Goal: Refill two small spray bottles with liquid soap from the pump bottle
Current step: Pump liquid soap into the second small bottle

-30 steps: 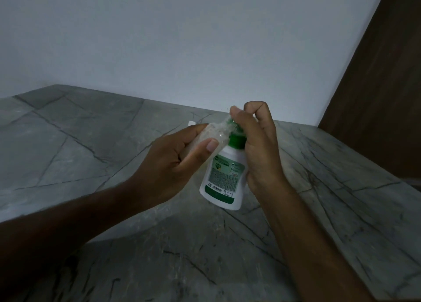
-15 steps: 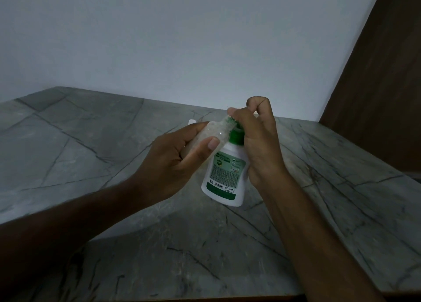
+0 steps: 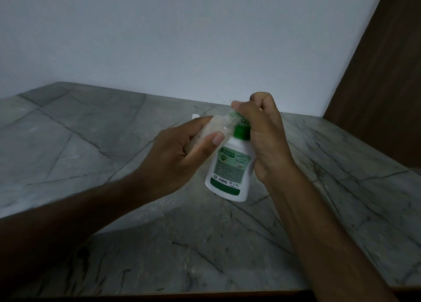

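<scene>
In the head view, the left hand (image 3: 175,158) is curled around a small clear spray bottle (image 3: 222,127), with the thumb pressed along its near side, and holds it tilted so that its open neck points up and to the right. The right hand (image 3: 262,137) is wrapped around the top of the white pump bottle (image 3: 229,172), fingers folded over the pump head, so the head itself is hidden; only the green collar (image 3: 242,132) shows just under the grip. The pump bottle hangs below this grip, lifted clear of the grey stone counter (image 3: 95,142), and its bottom leans toward the left. The neck of the spray bottle meets the pump right under the right fingers, so I judge that the first filling is in progress. Whether soap is flowing, and how much is already inside the clear bottle, I cannot tell, because the light is dim. A small white thing (image 3: 195,116) stands on the counter behind the left hand; it may be a cap or the second bottle, too little of it is seen to say. The second filling and closing both bottles seem to remain. On the label, facing the camera below the right grip, I can read only "ORIGINAL" on the green band; a barcode sits near the bottom, and the small print is not readable.
</scene>
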